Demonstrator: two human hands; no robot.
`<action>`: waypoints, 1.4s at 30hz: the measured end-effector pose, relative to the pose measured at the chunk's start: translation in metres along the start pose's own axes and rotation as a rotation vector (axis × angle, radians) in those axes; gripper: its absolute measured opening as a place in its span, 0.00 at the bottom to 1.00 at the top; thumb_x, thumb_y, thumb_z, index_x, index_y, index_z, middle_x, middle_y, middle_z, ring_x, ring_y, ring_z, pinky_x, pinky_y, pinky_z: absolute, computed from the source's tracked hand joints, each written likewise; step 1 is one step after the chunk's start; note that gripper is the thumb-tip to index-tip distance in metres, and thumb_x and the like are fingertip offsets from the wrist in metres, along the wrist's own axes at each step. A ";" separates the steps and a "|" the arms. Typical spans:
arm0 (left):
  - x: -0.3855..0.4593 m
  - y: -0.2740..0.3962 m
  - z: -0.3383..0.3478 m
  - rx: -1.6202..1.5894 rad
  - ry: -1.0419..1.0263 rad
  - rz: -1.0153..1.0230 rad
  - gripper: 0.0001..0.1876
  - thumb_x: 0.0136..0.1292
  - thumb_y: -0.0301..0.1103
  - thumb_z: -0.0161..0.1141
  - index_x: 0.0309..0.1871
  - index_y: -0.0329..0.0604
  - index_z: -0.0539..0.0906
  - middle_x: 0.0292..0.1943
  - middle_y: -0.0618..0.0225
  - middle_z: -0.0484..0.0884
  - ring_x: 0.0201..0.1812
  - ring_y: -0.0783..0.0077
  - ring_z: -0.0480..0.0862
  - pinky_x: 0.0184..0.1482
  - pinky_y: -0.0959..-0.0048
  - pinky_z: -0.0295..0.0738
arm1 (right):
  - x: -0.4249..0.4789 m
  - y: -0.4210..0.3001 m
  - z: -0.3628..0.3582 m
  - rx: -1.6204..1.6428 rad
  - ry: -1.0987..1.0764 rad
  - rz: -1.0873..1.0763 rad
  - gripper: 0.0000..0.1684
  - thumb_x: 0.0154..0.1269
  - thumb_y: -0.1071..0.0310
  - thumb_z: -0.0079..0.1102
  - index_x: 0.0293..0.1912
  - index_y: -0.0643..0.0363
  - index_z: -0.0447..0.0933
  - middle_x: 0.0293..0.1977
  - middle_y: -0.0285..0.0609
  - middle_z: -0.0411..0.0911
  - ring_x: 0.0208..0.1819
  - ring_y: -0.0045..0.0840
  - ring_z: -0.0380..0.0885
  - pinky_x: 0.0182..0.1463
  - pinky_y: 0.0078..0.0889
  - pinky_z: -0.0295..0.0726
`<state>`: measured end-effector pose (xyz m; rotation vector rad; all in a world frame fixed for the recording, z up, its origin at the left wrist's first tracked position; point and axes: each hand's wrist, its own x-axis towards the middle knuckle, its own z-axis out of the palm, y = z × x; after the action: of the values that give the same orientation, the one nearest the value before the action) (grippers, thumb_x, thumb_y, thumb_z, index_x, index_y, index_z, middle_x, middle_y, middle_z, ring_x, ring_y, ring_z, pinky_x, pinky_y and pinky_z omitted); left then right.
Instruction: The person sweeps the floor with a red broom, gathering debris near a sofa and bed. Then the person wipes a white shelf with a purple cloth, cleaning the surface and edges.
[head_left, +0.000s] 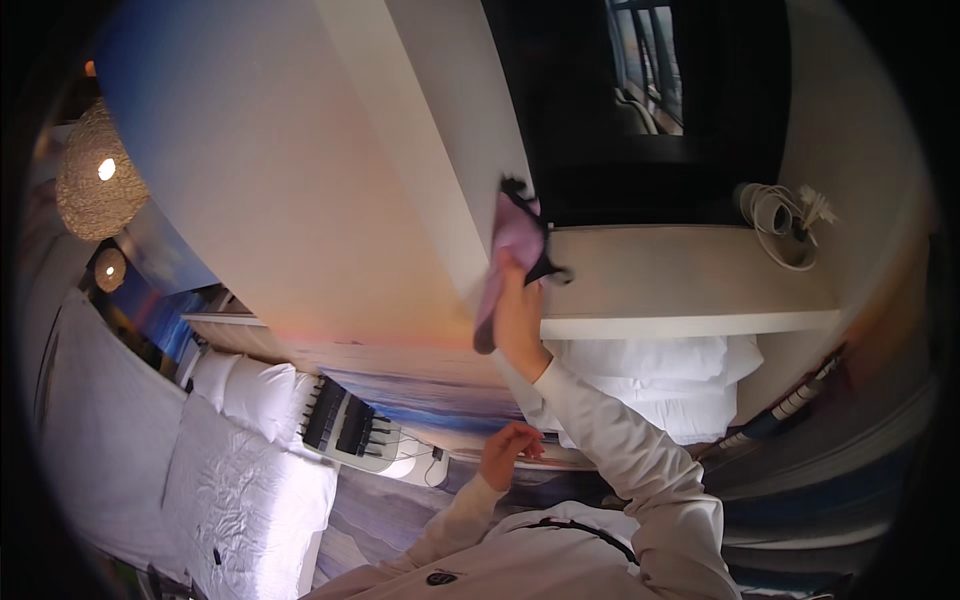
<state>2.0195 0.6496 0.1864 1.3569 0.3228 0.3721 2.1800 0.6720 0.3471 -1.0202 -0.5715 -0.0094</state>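
Observation:
My right hand (519, 307) grips a pink-purple cloth (517, 229) with black edging. Its arm reaches up to the inner side wall (450, 97) of a white niche, close to the left edge of a glossy black panel (585, 180). Whether the cloth presses on the wall or the panel is hard to tell, as it is slightly blurred. My left hand (510, 452) hangs lower, in front of my body, with loosely bent fingers and nothing visible in it. Below the panel runs a pale shelf (675, 277), to the right of my right hand.
On the shelf's right end lie a coiled white cable (772, 217) and a white flower (816, 204). White bedding (652, 382) is stacked beneath. Leftward are a sunset-printed wall (337, 247), a side table (409, 459) with black devices, a bed (240, 480) and woven lamps (101, 195).

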 end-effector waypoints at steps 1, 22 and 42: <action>0.000 -0.005 -0.004 -0.008 -0.028 0.004 0.09 0.62 0.29 0.46 0.35 0.35 0.77 0.25 0.65 0.77 0.28 0.75 0.76 0.35 0.79 0.70 | 0.001 0.004 -0.002 0.161 0.041 0.216 0.30 0.60 0.55 0.43 0.53 0.71 0.63 0.52 0.55 0.66 0.56 0.39 0.63 0.58 0.29 0.59; -0.026 -0.032 -0.070 -0.046 -0.193 -0.166 0.09 0.61 0.28 0.45 0.38 0.36 0.76 0.28 0.63 0.79 0.30 0.76 0.77 0.34 0.80 0.71 | 0.061 -0.051 0.015 0.148 -0.083 0.215 0.28 0.58 0.50 0.46 0.45 0.67 0.68 0.38 0.44 0.71 0.41 0.22 0.67 0.45 0.19 0.66; -0.008 -0.032 0.026 -0.032 0.324 0.070 0.08 0.61 0.27 0.45 0.34 0.35 0.75 0.26 0.65 0.77 0.28 0.75 0.76 0.34 0.78 0.71 | -0.010 -0.021 -0.018 -0.022 -0.207 -0.469 0.20 0.60 0.67 0.47 0.49 0.69 0.67 0.40 0.48 0.73 0.44 0.29 0.70 0.51 0.23 0.64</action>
<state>2.0259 0.6179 0.1597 1.2784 0.5352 0.6556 2.1736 0.6435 0.3527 -0.8949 -0.9917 -0.3278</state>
